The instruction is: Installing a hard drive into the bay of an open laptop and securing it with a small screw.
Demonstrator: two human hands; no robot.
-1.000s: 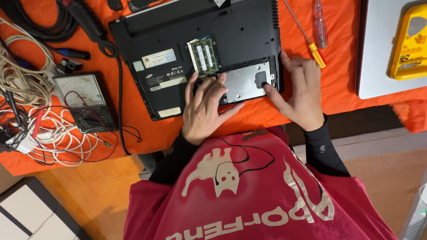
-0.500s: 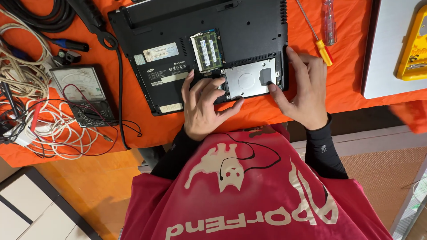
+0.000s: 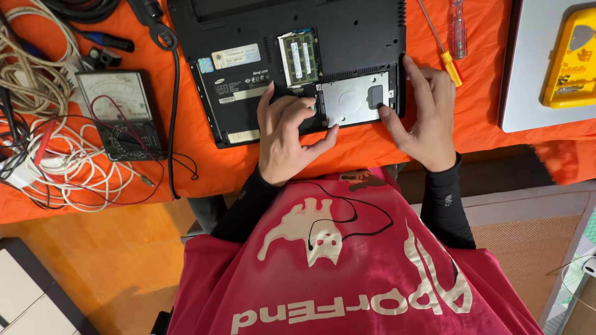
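A silver drive (image 3: 354, 99) is seated in the open bay of an upturned black laptop (image 3: 347, 37) on the orange cloth (image 3: 372, 146). Its left edge is pressed by the curled fingers of the left hand (image 3: 288, 133), thumb spread below; its right edge is touched by the loosely open right hand (image 3: 425, 118) (nothing gripped). Memory sticks (image 3: 299, 56) are exposed just above. A yellow-handled screwdriver (image 3: 442, 44) is laid near the right hand. A meter (image 3: 119, 111) and tangled cables (image 3: 56, 167) are set well left.
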